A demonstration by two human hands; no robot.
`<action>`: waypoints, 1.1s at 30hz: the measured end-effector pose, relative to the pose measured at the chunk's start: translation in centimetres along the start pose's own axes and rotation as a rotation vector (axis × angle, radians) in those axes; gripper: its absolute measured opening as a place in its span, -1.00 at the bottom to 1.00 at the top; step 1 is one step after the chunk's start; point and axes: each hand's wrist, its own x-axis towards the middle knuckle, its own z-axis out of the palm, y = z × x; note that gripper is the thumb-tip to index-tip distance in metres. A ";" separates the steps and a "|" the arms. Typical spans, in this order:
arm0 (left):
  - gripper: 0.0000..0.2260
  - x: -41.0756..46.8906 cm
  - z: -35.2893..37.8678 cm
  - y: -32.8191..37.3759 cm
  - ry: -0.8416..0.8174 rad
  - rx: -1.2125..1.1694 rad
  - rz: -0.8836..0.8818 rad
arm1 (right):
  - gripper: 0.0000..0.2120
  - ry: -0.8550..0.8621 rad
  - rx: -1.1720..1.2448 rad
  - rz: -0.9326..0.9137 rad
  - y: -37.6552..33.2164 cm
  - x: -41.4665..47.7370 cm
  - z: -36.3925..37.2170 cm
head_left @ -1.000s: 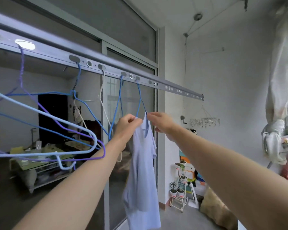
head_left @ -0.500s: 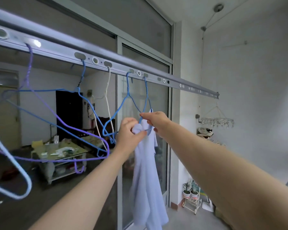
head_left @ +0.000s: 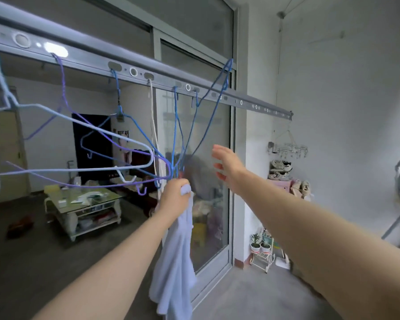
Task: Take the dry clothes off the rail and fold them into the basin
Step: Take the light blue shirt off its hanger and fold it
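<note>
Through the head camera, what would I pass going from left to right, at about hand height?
Coffee table → left hand gripping the pale blue garment → right hand, fingers spread → clip hanger by the wall.

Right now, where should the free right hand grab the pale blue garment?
Probably the hanging cloth just below the left hand, coming from the right: the garment dangles free there, hangers crowd its left, and the open right hand is on that side.
</note>
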 end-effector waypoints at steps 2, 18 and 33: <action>-0.80 -0.6 1.3 1.0 -0.102 -0.110 -0.073 | -0.68 -0.019 -0.121 0.011 1.6 -1.4 -2.2; -0.75 -13.8 8.6 11.0 -0.766 -0.623 -0.297 | -0.46 -0.406 -0.629 0.371 15.1 -17.3 -15.3; -0.63 -21.2 13.4 14.9 -0.744 -0.500 -0.259 | -0.88 -0.089 -1.479 0.594 20.3 -31.2 -28.3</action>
